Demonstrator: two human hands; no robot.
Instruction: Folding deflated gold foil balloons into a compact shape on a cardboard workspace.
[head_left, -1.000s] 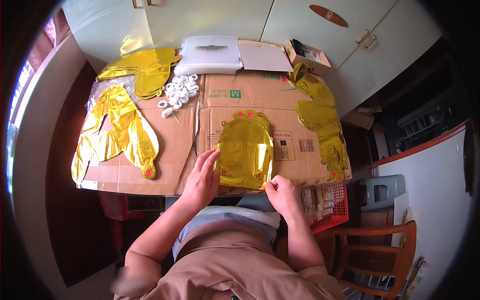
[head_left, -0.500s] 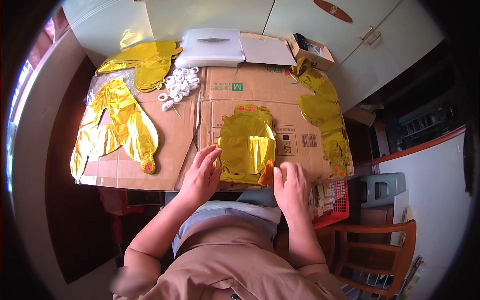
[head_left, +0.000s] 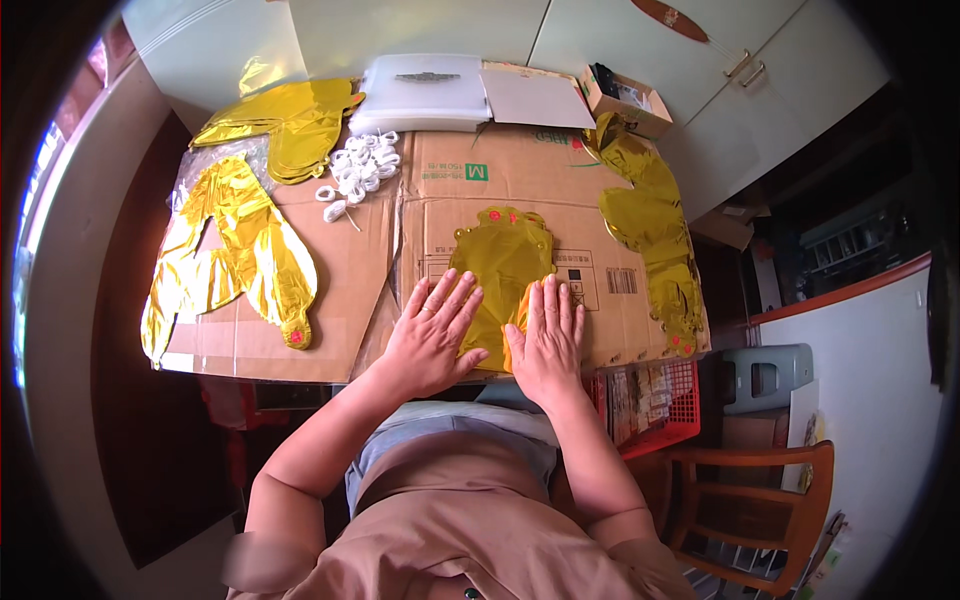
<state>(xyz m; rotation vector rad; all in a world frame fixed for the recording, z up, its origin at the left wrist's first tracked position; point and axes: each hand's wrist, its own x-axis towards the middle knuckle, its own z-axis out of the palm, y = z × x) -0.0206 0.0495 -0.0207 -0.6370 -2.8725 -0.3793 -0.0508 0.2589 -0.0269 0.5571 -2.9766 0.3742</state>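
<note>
Both hands are laid flat, side by side, on a folded gold foil balloon [head_left: 503, 262] at the near edge of the bench [head_left: 200, 345], which is covered with flattened cardboard [head_left: 520, 175]. The left hand [head_left: 435, 335] is spread over the balloon's near left part, fingers [head_left: 452, 296] apart and pressed palm-down; nothing is gripped. The right hand [head_left: 548, 338] is set just beside it on the near right part, fingers straight and close together, likewise flat and clamped on nothing. The far end of the balloon, with small red marks, is left uncovered. The step in hand is judged to be flattening or creasing the folded foil. The next move would seem to call for even pressure along the fold, so that the slippery foil is kept from springing open or sliding on the cardboard. To the left, a large unfolded gold balloon [head_left: 235, 255] is spread out, with a stack of folded ones [head_left: 290, 125] behind it and a heap of white ribbon pieces [head_left: 360, 170] near. Another gold balloon [head_left: 650, 220] is draped along the right edge.
</note>
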